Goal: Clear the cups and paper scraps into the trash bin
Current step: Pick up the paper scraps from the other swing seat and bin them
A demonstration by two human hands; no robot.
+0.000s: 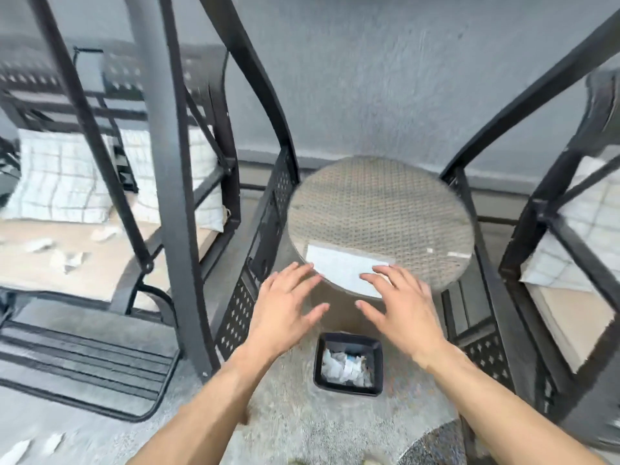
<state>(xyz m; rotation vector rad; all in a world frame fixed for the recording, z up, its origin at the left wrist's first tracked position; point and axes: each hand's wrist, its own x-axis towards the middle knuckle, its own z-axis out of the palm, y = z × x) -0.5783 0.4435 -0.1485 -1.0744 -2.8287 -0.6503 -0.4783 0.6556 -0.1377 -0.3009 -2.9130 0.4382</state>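
Left hand and right hand both spread, fingers apart, holding nothing; white paper at fingertips, trash bin below palms.

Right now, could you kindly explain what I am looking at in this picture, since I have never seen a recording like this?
There is no machine here. A person wears a camera on the head, so this single view looks forward and down at their own two bare hands. The left hand and right hand are spread open and hold nothing, reaching toward a white paper sheet on the near edge of a round woven table. Below, on the floor, stands a black trash bin already holding paper scraps. More scraps lie on the swing seat cushion to the left. No cups are visible.
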